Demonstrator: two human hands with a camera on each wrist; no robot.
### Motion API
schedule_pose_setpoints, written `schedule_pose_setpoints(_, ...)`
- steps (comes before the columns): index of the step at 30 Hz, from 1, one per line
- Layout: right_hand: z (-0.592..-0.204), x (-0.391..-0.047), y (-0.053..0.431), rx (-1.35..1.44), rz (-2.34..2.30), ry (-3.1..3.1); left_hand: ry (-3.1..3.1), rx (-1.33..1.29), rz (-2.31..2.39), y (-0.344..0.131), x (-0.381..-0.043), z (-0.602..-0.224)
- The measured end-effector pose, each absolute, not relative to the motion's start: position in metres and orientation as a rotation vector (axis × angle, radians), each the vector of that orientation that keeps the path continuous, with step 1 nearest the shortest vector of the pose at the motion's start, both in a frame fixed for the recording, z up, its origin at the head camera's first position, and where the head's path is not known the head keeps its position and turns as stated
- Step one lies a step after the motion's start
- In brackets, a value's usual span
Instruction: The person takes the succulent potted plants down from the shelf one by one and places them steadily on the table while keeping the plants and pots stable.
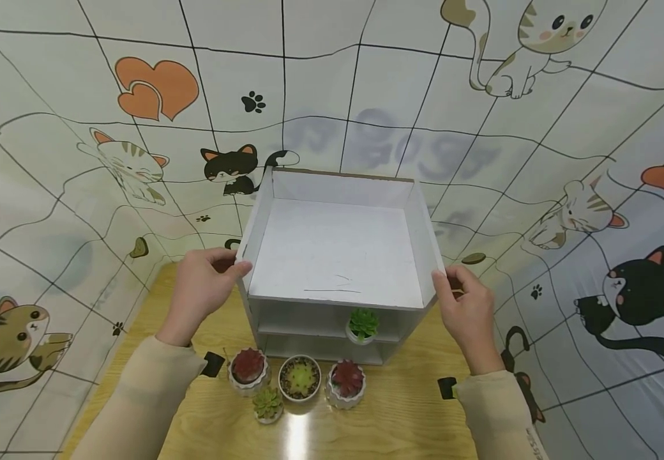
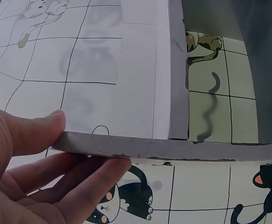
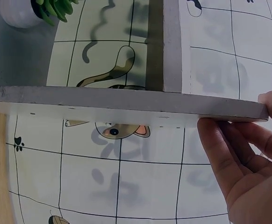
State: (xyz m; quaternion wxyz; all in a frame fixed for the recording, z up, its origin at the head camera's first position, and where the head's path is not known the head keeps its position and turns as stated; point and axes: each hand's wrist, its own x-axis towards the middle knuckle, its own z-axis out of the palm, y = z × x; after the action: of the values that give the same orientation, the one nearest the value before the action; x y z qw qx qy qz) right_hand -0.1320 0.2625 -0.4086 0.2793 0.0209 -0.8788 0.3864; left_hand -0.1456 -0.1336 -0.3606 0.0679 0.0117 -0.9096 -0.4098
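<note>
A small white tabletop shelf (image 1: 332,249) stands on the wooden table, with a raised rim round its top and lower compartments facing me. My left hand (image 1: 202,287) pinches the upper edge of its left side panel (image 2: 140,147), thumb on one face and fingers on the other. On the opposite side, my right hand (image 1: 468,313) grips the right side panel (image 3: 126,103) in the same way. A green succulent (image 1: 363,324) in a white pot sits on the shelf's upper compartment, right of the middle. The top surface bears a few dark marks.
In front of the shelf stand several potted plants: a dark red one (image 1: 248,367), a yellow-green one (image 1: 300,378), another red one (image 1: 347,379) and a small light-green one (image 1: 267,404). Cat-printed sheeting (image 1: 320,83) encloses the wooden table (image 1: 401,415) at the back and sides.
</note>
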Motion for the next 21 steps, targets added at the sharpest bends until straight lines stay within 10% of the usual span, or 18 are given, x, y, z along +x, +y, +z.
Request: schedule_pose_setpoints(21,-0.445,-0.108,0.256,0.024,1.126,-2.240,-2.747,0.078,-1.263,-0.137,-0.146,-0.359)
